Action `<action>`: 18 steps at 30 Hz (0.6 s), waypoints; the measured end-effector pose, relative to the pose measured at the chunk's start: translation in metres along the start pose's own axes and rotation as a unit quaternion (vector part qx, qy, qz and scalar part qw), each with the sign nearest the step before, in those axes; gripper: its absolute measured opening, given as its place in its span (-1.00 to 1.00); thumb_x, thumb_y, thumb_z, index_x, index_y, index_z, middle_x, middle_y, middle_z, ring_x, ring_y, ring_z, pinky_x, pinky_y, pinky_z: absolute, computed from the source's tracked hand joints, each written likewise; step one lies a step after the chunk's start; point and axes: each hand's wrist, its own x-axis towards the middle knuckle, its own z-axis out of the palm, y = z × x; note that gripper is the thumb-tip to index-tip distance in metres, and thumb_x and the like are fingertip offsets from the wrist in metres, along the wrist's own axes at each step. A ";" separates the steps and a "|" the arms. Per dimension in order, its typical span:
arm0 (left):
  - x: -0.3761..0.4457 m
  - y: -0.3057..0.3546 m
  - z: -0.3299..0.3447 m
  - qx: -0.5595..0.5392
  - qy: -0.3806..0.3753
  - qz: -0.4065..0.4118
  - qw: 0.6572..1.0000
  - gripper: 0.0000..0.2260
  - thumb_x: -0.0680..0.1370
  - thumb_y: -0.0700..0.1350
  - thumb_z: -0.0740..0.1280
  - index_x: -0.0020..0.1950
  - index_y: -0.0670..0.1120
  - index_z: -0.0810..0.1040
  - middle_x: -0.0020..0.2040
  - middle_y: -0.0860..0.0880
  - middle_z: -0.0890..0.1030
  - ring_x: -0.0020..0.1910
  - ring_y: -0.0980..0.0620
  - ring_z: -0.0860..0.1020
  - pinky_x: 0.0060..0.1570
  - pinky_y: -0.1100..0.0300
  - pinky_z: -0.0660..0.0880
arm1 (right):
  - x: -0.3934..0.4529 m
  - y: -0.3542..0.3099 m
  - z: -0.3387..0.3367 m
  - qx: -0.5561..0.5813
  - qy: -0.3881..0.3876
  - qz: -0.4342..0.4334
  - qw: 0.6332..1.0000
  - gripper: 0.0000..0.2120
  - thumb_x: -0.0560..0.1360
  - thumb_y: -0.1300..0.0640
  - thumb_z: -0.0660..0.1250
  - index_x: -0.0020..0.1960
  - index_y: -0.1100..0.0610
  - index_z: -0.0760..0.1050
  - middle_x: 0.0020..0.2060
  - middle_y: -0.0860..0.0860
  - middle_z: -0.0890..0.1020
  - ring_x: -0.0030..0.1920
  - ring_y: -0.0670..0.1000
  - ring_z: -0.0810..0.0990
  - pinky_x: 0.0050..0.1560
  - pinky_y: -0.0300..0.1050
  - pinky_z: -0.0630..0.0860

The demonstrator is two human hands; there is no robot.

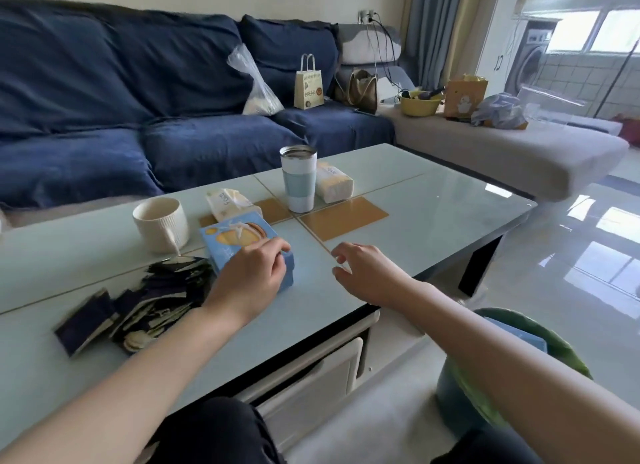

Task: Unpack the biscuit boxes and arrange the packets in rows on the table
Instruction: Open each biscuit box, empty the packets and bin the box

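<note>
You have a single view, from the camera on your head, wide-angle, looking forward and down over your own forearms. Your left hand and right hand sit near the middle of the picture, close below the lens. The table runs away beyond your fingertips, slanting off to the right of your right hand. Farther past both hands the view faces a blue sofa, with a window high beyond your right hand.

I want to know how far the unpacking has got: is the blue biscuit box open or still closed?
Cannot tell. The left hand grips the blue biscuit box at its near end, hiding the flap there.
</note>
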 end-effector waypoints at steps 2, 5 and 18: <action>-0.002 -0.015 -0.007 0.005 0.033 -0.022 0.999 -0.85 0.58 -0.23 0.28 0.09 -0.12 0.59 -0.05 -0.04 0.62 -0.16 -0.01 0.53 -0.12 0.13 0.46 | 0.012 -0.013 0.006 0.021 -0.008 -0.002 1.000 -0.63 0.59 0.03 0.22 0.34 0.14 0.41 0.22 0.07 0.57 0.20 0.09 0.52 0.10 -0.16 0.40; -0.004 -0.037 -0.012 0.019 0.068 -0.062 0.996 -0.84 0.54 -0.27 0.31 0.09 -0.17 0.58 0.00 -0.08 0.59 -0.03 -0.09 0.54 -0.02 0.11 0.45 | 0.030 -0.030 0.014 0.042 -0.029 0.007 0.999 -0.61 0.60 0.01 0.21 0.35 0.18 0.42 0.22 0.10 0.58 0.21 0.13 0.52 0.07 -0.16 0.38; 0.003 -0.072 0.001 -0.057 0.036 -0.354 0.933 -0.63 0.59 0.06 0.26 0.06 -0.27 0.53 0.06 -0.27 0.60 0.12 -0.26 0.49 0.22 -0.07 0.37 | 0.089 -0.078 0.036 0.141 -0.073 0.151 0.976 -0.67 0.57 -0.07 0.12 -0.21 0.15 0.37 -0.27 0.02 0.41 -0.34 -0.03 0.35 -0.38 -0.17 0.27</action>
